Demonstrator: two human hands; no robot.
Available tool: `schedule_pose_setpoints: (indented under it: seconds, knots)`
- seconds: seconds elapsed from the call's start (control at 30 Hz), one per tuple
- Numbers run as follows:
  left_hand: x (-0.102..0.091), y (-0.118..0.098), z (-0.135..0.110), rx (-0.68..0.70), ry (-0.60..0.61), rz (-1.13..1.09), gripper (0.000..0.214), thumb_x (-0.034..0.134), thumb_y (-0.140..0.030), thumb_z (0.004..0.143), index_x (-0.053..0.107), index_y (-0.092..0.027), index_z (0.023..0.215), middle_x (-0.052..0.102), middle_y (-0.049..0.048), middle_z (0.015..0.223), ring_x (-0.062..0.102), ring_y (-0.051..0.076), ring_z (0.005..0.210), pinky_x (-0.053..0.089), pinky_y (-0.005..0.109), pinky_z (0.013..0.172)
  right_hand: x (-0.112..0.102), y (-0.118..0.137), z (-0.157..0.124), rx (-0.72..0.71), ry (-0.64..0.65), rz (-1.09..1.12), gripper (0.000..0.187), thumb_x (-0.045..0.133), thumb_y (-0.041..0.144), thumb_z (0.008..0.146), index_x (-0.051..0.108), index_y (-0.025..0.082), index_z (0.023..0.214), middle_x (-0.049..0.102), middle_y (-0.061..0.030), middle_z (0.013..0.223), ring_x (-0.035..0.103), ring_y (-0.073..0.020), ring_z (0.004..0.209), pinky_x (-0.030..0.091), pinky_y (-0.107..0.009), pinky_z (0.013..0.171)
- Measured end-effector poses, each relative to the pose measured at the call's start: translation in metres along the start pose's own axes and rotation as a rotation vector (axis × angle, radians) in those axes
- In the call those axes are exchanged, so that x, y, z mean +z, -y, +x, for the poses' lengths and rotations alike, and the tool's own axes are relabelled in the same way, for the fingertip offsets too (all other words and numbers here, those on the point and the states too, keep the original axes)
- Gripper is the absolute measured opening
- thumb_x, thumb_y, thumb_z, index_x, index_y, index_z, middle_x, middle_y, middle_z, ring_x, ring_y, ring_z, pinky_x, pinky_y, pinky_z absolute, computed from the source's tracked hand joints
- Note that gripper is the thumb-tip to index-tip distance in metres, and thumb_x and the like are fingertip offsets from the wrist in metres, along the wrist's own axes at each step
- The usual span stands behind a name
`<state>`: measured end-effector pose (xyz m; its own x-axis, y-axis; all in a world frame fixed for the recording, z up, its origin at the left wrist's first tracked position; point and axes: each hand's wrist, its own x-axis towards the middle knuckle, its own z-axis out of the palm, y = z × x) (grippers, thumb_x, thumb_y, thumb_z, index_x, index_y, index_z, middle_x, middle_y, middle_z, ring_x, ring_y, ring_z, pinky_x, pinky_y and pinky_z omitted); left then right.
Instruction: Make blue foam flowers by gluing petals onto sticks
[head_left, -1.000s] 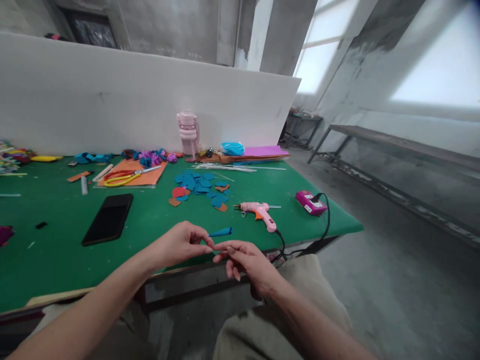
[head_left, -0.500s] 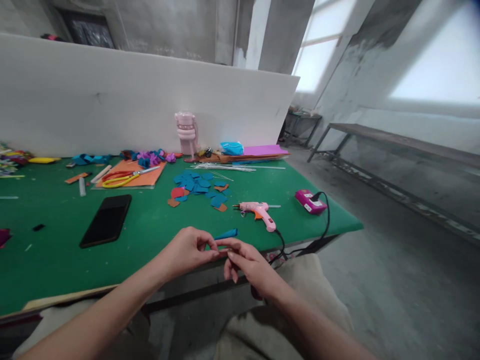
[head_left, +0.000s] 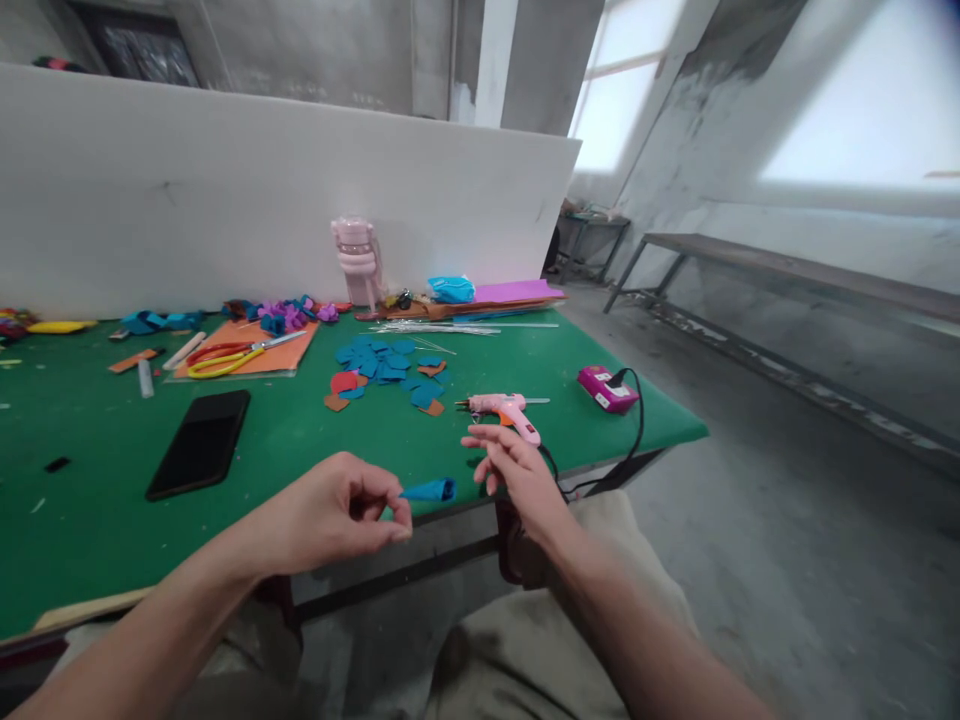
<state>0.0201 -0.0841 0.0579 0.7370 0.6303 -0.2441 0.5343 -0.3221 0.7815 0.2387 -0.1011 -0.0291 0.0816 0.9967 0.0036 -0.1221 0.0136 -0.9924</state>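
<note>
My left hand [head_left: 330,515] pinches the narrow end of a small rolled blue felt cone [head_left: 429,490], held just above the near edge of the green table [head_left: 112,500]. My right hand [head_left: 510,465] hovers with fingers spread and nothing in it, close to the handle of the pink glue gun [head_left: 504,408] lying on the table. A pile of blue and red-brown felt petals [head_left: 386,368] lies beyond the hands.
A black phone [head_left: 199,443] lies at the left. Yellow-handled scissors [head_left: 225,355] rest on an orange sheet. A pink bottle [head_left: 356,262] stands against the white board. A magenta plug box [head_left: 606,388] with a black cord sits at the right edge.
My right hand let go of the blue cone and moved up and right toward the glue gun. My left hand keeps the cone and dropped slightly toward me.
</note>
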Motion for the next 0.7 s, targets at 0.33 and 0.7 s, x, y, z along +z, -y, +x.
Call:
schedule_pose_setpoints:
  seconds: [0.33, 0.7]
  knots:
    - [-0.002, -0.003, -0.009, 0.098, 0.148, 0.126, 0.019, 0.054, -0.029, 0.073, 0.064, -0.016, 0.067, 0.049, -0.0032, 0.05, 0.035, 0.007, 0.046, 0.024, 0.017, 0.042, -0.006, 0.001, 0.001, 0.019, 0.004, 0.059, 0.023, 0.05, 0.03, 0.075, 0.057, 0.018, 0.092, 0.06, -0.0062, 0.095, 0.051, -0.0063, 0.054, 0.036, -0.018, 0.043]
    - [-0.003, -0.003, -0.007, 0.053, 0.154, 0.119, 0.019, 0.052, -0.031, 0.074, 0.065, -0.017, 0.077, 0.05, -0.0026, 0.055, 0.036, 0.008, 0.049, 0.026, 0.017, 0.044, 0.002, 0.001, -0.005, -0.018, 0.068, -0.11, 0.018, 0.05, 0.032, 0.077, 0.06, 0.019, 0.083, 0.062, -0.0021, 0.078, 0.051, -0.0087, 0.055, 0.039, -0.021, 0.049]
